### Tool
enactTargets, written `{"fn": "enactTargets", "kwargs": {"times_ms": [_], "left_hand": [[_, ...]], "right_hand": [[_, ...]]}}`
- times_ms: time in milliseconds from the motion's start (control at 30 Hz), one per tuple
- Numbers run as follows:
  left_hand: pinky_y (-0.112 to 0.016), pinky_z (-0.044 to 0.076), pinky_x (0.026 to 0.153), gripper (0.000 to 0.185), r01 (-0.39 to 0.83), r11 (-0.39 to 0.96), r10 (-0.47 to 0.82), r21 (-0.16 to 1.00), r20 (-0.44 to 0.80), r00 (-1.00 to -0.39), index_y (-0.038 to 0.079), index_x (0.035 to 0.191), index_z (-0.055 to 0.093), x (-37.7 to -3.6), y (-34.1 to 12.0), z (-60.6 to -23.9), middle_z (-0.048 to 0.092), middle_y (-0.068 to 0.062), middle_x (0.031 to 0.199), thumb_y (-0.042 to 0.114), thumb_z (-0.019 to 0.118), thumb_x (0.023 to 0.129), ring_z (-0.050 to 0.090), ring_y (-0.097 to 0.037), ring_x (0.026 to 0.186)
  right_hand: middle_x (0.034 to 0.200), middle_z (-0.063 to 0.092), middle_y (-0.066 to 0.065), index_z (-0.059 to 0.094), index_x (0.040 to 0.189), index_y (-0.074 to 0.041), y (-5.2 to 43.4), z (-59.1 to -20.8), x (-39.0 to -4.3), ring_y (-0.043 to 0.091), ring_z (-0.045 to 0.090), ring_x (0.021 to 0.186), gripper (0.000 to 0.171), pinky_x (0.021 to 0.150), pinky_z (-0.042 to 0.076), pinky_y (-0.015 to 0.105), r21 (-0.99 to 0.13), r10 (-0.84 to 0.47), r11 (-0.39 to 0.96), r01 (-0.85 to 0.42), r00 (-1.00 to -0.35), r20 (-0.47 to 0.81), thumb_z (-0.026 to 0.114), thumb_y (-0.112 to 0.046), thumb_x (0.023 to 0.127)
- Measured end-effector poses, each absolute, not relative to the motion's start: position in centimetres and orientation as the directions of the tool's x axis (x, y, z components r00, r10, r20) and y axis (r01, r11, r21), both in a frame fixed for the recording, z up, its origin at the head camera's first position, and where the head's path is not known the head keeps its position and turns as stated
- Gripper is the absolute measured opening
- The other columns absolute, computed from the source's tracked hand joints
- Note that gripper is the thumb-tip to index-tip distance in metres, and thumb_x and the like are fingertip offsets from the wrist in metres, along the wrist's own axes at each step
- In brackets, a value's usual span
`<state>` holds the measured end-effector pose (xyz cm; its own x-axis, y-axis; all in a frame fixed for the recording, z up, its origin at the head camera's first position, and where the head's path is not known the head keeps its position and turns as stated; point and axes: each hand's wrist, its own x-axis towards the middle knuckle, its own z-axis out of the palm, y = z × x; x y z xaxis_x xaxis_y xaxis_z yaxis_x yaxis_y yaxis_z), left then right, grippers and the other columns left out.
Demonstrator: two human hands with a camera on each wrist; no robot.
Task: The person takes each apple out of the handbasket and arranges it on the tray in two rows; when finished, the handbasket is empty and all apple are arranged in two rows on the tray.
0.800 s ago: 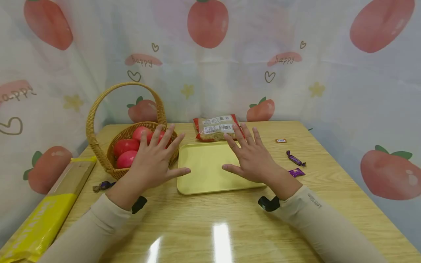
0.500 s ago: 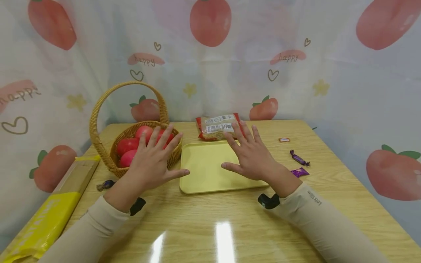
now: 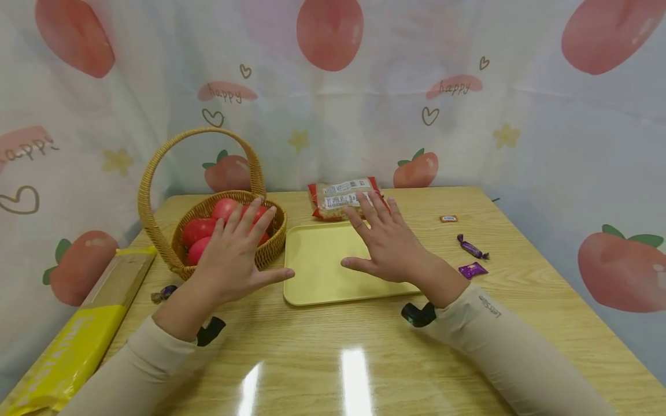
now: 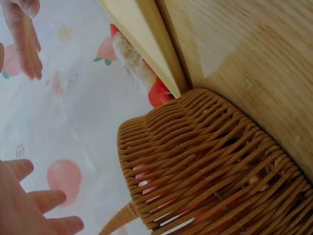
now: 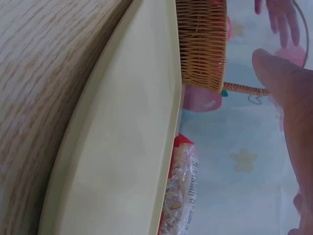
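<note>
In the head view both hands hover over the table with fingers spread and nothing held. The left hand (image 3: pixel 231 260) is in front of a wicker basket (image 3: pixel 273 248) with a tall handle, hiding part of it. Several red, apple-like fruits (image 3: pixel 199 232) lie in the basket. Over the right part of a pale yellow tray (image 3: pixel 317 271) is the right hand (image 3: pixel 387 248). A clear bag with red ends (image 3: pixel 343 196) lies behind the tray, partly covered by the right fingertips. The left wrist view shows the basket's woven side (image 4: pixel 210 166) close up.
A long yellow pack (image 3: pixel 78 335) lies along the table's left edge. A dark wrapped candy (image 3: pixel 163 293) sits near the left wrist. On the right are a small wrapped candy (image 3: pixel 448 219), a purple twisted candy (image 3: pixel 472 247) and a purple packet (image 3: pixel 472 270). A printed curtain (image 3: pixel 364 127) hangs behind.
Both hands have shifted slightly left and remain spread. The head view has moved a little. The basket, tray and candies stay where they were on the table.
</note>
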<state>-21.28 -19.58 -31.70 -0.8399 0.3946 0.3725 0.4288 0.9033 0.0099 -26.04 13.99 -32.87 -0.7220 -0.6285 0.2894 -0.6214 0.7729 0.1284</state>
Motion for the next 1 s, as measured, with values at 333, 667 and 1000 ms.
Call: {"fn": "enactTargets", "kwargs": {"times_ms": [333, 667, 1000], "left_hand": [[-0.071, 0.031, 0.116, 0.124, 0.443, 0.879, 0.345, 0.175, 0.407, -0.846, 0.016, 0.167, 0.017, -20.3, -21.0, -31.8, 0.018, -0.014, 0.173, 0.078, 0.075, 0.076, 0.021, -0.041, 0.157], [-0.071, 0.046, 0.103, 0.123, 0.393, 0.882, 0.257, 0.261, 0.433, -0.864, 0.019, 0.164, 0.026, -19.1, -21.7, -31.5, 0.029, -0.009, 0.170, 0.079, 0.078, 0.071, 0.039, -0.039, 0.149], [-0.067, 0.046, 0.106, 0.120, 0.390, 0.846, 0.202, 0.363, 0.459, -0.865, 0.015, 0.162, 0.031, -18.2, -22.7, -31.8, 0.040, -0.009, 0.163, 0.068, 0.087, 0.070, 0.051, -0.039, 0.138]], "right_hand": [[0.174, -0.006, 0.016, 0.010, 0.168, -0.014, 12.4, -32.0, -26.5, 0.039, -0.003, 0.161, 0.106, 0.129, 0.006, 0.059, 0.036, -0.669, 0.723, -0.690, -0.687, 0.284, 0.057, -0.073, 0.094], [0.175, 0.002, 0.011, 0.014, 0.168, -0.016, 11.2, -31.8, -26.7, 0.036, 0.015, 0.160, 0.103, 0.128, 0.017, 0.057, -0.098, -0.693, 0.667, -0.739, -0.663, 0.283, 0.063, -0.069, 0.094], [0.176, 0.000, 0.007, 0.007, 0.168, -0.016, 10.1, -31.5, -26.5, 0.033, 0.014, 0.161, 0.107, 0.128, 0.018, 0.055, -0.141, -0.718, 0.629, -0.764, -0.641, 0.271, 0.064, -0.067, 0.094]]}}
